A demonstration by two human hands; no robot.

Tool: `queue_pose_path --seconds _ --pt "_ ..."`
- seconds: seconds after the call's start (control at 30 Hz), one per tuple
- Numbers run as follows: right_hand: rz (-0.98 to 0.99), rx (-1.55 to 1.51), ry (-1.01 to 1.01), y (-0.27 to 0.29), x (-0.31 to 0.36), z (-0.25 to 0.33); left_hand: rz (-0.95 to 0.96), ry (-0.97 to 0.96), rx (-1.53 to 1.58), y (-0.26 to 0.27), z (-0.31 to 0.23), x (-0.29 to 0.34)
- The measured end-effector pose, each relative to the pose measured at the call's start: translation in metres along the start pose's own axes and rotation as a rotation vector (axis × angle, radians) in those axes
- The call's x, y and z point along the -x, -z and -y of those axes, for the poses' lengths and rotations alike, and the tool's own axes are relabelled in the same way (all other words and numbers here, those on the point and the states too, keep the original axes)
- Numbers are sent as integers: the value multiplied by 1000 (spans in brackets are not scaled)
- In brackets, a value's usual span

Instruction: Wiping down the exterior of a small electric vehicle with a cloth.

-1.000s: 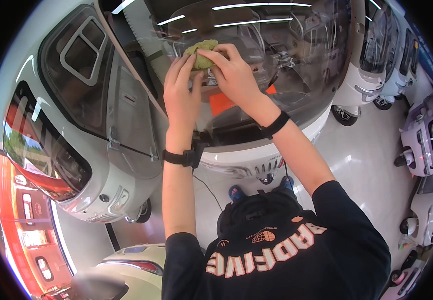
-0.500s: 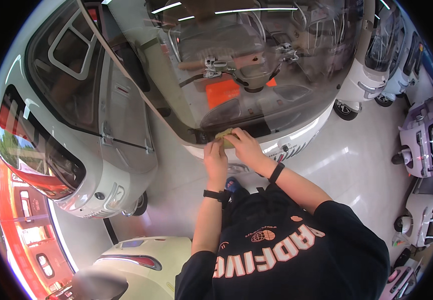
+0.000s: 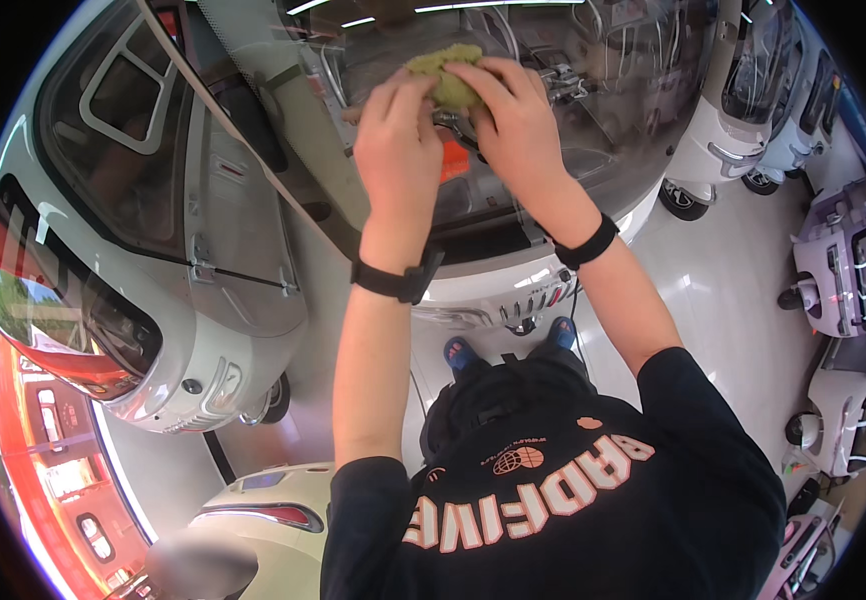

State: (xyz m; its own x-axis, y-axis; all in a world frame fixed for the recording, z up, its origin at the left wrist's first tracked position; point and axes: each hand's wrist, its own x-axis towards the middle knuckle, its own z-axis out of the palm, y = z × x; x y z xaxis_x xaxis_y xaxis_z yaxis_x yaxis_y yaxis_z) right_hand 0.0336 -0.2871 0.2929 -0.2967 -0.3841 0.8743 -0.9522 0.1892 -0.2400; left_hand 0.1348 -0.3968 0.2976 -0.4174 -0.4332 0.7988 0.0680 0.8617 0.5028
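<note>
both hands — left hand & right hand — are clenching a yellow-green cloth on the windscreen, top centre; prob soft, light — bunching it works.

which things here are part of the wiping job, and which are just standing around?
In use:
- left hand and right hand, both on the yellow-green cloth
- the windscreen that the cloth is pressed against

Standing around:
- pale green small car on the left
- white and lilac small vehicles on the right
- glossy floor
</note>
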Motion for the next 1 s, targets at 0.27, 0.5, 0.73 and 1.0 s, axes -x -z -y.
queue_pose_path --seconds 0.27,0.5,0.73,1.0 --pt "514 -43 -222 10 221 1 349 171 -179 -30 29 241" --pt "437 -221 -259 15 177 7 265 242 -132 0 20 202" --pt "-31 -193 86 -46 -15 46 -132 -36 -242 58 17 -6" --pt "394 -69 180 -61 99 43 -12 239 -373 43 70 149"
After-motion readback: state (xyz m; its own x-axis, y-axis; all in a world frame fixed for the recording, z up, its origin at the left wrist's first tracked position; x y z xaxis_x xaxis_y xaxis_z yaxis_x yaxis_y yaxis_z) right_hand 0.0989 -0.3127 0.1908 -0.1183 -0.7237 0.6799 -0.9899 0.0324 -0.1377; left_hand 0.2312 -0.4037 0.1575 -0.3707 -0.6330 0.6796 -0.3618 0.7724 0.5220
